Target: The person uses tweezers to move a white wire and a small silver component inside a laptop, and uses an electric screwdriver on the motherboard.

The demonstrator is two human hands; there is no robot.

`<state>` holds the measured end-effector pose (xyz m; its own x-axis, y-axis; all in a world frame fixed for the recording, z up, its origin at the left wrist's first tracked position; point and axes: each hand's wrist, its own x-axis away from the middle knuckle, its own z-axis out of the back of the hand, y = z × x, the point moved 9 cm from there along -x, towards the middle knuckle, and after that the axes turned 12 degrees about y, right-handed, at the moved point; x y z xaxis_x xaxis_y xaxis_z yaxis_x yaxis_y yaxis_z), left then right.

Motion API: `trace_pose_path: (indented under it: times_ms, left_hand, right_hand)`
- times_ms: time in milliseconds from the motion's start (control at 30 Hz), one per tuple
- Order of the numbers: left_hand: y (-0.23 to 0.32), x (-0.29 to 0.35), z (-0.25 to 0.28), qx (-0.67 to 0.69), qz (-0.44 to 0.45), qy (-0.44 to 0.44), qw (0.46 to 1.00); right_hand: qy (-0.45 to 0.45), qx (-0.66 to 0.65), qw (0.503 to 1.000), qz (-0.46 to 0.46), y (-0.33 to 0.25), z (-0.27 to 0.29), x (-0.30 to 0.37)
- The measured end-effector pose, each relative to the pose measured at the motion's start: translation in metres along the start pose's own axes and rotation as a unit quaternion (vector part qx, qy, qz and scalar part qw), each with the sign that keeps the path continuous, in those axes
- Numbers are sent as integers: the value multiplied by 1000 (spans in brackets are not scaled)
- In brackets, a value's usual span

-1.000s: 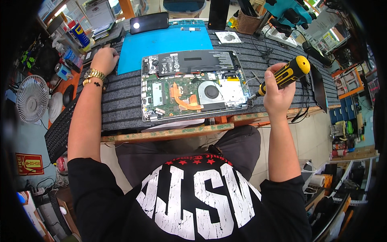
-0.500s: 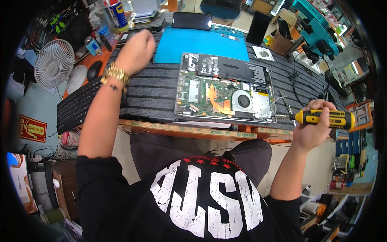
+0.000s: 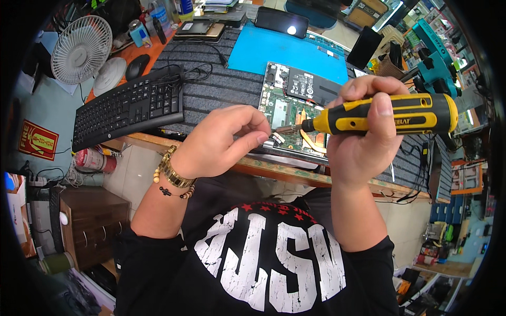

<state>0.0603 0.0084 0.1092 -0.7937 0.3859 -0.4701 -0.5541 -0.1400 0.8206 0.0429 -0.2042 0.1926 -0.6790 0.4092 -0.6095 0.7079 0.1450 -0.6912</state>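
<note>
My right hand is wrapped around a yellow and black electric screwdriver, its bit pointing left. At the tip of the metal bit, the thumb and fingers of my left hand come together in a pinch. Whatever lies between those fingertips is too small to make out. Beneath both hands is an opened laptop with its green board, copper heat pipe and black battery exposed. My right hand and the screwdriver hide much of its right side, including the fan.
A black keyboard lies to the left, with a mouse and a white fan beyond it. Behind the laptop is a blue mat with a dark phone at its far edge. A teal microscope stands at the right.
My right hand has brought the screwdriver left and up over the laptop. My left hand has come down from the far left to meet the bit's tip. The view has shifted.
</note>
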Motion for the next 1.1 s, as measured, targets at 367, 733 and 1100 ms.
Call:
trace_pose_path:
  times_ms: [367, 733, 1100]
  left_hand:
    - [-18, 7, 26, 19, 15, 71, 997]
    - [-47, 12, 17, 137, 74, 91, 984]
    - [-68, 13, 4, 304, 146, 112, 935]
  right_hand:
    - [11, 4, 999, -47, 33, -28, 3]
    - [-4, -5, 998, -59, 43, -21, -2]
    - [7, -6, 998, -67, 52, -24, 1]
